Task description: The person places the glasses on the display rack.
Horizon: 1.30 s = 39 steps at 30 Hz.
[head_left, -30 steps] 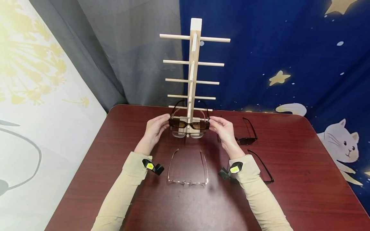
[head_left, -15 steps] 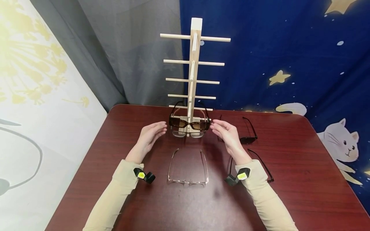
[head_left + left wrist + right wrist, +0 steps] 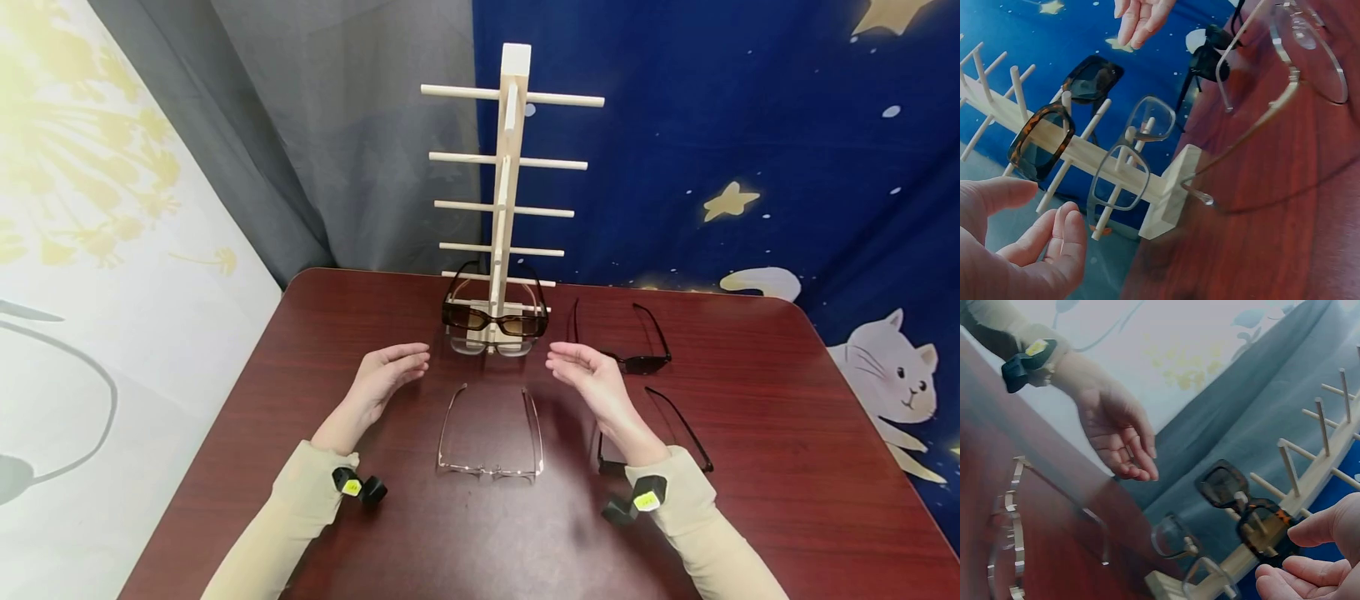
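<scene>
Tortoiseshell sunglasses [image 3: 455, 317] with brown lenses hang on a low peg of the wooden eyeglass stand [image 3: 508, 158]. Below them on the stand hang clear-framed eyeglasses [image 3: 513, 350], partly covered in the head view. My left hand [image 3: 384, 379] is held in the air left of the lower stand, fingers loosely bent and holding nothing. On the other side hovers my right hand [image 3: 596, 387], likewise holding nothing, apart from the glasses. Thin gold-rimmed eyeglasses [image 3: 491, 471] lie on the table between my forearms, temples pointing toward the stand.
Black sunglasses [image 3: 647, 364] lie on the table to the right of the stand. Nearer, a second black-framed pair [image 3: 681, 422] is partly covered by my right forearm. The stand's upper pegs rise before a grey curtain [image 3: 375, 125] and a blue one [image 3: 637, 192].
Both hands have let go of the tortoiseshell sunglasses, which stay on the stand. The hands have drawn back toward me and moved farther apart. The view has shifted slightly.
</scene>
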{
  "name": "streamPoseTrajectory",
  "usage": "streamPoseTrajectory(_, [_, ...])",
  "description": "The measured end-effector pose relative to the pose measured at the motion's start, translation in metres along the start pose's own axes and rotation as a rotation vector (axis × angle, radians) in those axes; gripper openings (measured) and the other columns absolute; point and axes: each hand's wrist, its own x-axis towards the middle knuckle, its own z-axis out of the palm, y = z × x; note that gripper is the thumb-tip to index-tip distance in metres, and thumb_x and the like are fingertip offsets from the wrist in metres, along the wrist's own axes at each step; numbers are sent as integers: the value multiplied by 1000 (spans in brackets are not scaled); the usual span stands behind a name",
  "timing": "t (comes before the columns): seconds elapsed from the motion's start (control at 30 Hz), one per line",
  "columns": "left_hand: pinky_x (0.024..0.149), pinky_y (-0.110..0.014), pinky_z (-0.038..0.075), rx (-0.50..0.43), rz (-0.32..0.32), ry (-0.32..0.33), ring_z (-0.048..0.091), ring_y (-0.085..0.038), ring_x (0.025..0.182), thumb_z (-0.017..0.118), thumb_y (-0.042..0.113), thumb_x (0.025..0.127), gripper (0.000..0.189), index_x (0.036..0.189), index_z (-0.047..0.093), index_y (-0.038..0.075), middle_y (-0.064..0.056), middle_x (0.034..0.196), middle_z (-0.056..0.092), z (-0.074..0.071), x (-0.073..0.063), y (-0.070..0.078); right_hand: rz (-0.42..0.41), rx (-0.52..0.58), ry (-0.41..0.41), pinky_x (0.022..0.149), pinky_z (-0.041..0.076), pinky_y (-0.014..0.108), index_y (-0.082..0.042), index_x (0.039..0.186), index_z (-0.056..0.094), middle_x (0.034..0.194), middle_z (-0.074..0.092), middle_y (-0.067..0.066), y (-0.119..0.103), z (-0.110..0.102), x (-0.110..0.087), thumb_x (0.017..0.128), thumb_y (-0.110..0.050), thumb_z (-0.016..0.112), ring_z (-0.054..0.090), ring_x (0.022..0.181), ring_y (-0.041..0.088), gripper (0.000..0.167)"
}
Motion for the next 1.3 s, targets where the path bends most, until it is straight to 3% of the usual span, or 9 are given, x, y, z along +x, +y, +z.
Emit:
streamPoseTrajectory(0.2, [79,-26,54,40,1,-19,66,-12,83,62,0,88,38,120,53,-16,3,86,69,-1,-9,-12,37,-100,-6,80,51,19,10,119,57,109,64,23,13,3,-13,86,2,63,64,87,5,35])
streamPoseTrajectory(0.33, [79,-27,54,78,-4,-39,65,-11,82,63,1,87,37,119,54,-16,-4,94,69,-1,-16,-19,41,-155,-9,77,49,17,10,117,58,111,62,27,22,6,-19,85,1,64,63,88,6,34])
streamPoseTrajectory(0.43, [79,-29,54,113,-10,-52,66,-12,83,63,0,86,36,117,55,-16,-13,100,68,1,-22,-25,26,-210,-14,76,49,16,10,116,59,110,62,28,28,8,-23,85,1,65,64,90,12,33])
streamPoseTrajectory(0.63, [76,-28,54,202,-28,-70,66,-11,79,64,2,85,35,115,58,-15,-17,100,68,6,-31,-37,-9,-311,-21,77,51,19,10,115,59,108,63,25,39,14,-29,82,3,67,65,96,29,34])
streamPoseTrajectory(1.07, [73,-31,54,284,-48,-124,62,-9,74,65,3,83,33,110,59,-15,-18,95,68,12,-42,-50,3,-387,-22,78,53,29,11,123,52,108,63,24,53,20,-36,79,8,66,64,97,33,46])
streamPoseTrajectory(1.3, [67,-27,55,273,-60,-167,63,-8,72,64,-1,82,32,108,57,-19,-20,89,68,13,-42,-58,30,-357,-38,70,52,20,13,122,52,98,64,21,58,22,-39,78,14,62,66,89,31,44])
